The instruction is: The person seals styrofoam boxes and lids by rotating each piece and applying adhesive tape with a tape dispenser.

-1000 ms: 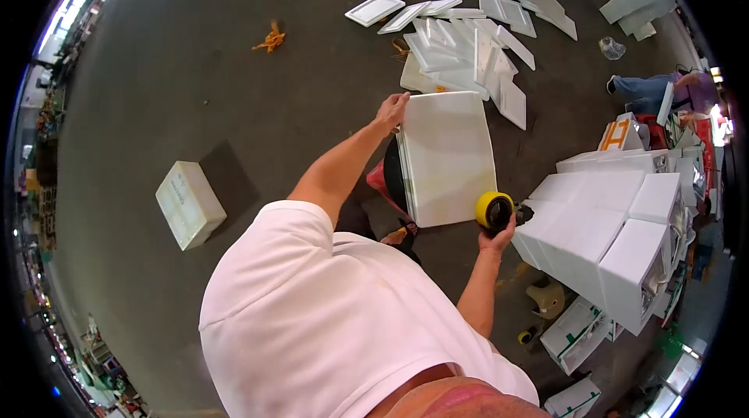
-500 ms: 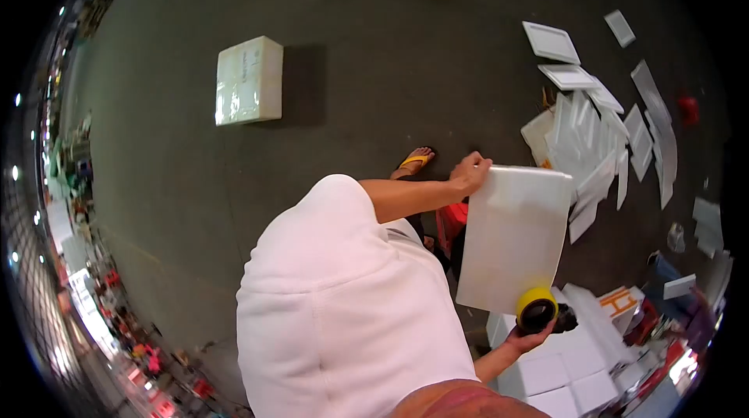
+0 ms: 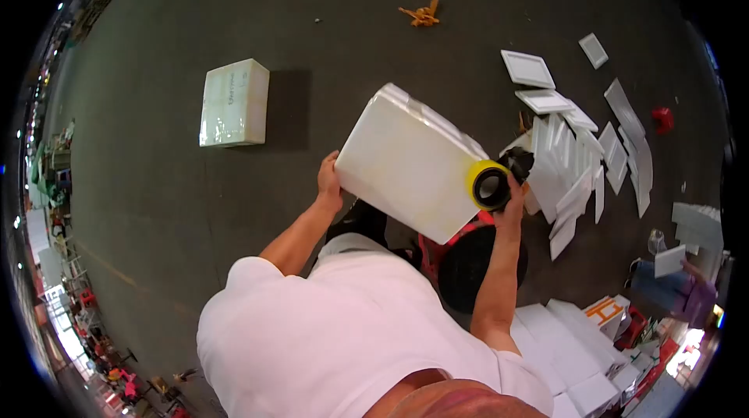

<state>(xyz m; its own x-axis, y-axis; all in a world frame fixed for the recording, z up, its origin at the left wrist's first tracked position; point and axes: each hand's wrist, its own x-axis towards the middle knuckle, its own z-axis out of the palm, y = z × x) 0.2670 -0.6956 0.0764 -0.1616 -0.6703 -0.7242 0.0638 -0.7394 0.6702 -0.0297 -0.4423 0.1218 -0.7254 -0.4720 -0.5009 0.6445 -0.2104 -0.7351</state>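
A white foam box (image 3: 409, 164) is held tilted in front of me, with clear shiny tape along its far edge. My left hand (image 3: 329, 182) is closed on the box's left end. My right hand (image 3: 511, 198) is wrapped round a tape dispenser (image 3: 516, 162), black with a large yellow roll, right against the box's right end. The right fingers are partly hidden behind the dispenser. Below the box stands a round black-topped stool (image 3: 477, 270) with red parts at its side.
A taped white box (image 3: 234, 104) stands on the floor at left. White foam lids (image 3: 573, 157) lie scattered at right. White boxes (image 3: 562, 348) are stacked at lower right. A person in purple (image 3: 690, 297) holds a white piece. Orange scraps (image 3: 422, 12) lie ahead.
The foam box has swung left and turned, showing its taped edge. My left hand has moved left and lower, and the right hand with the tape dispenser has moved up.
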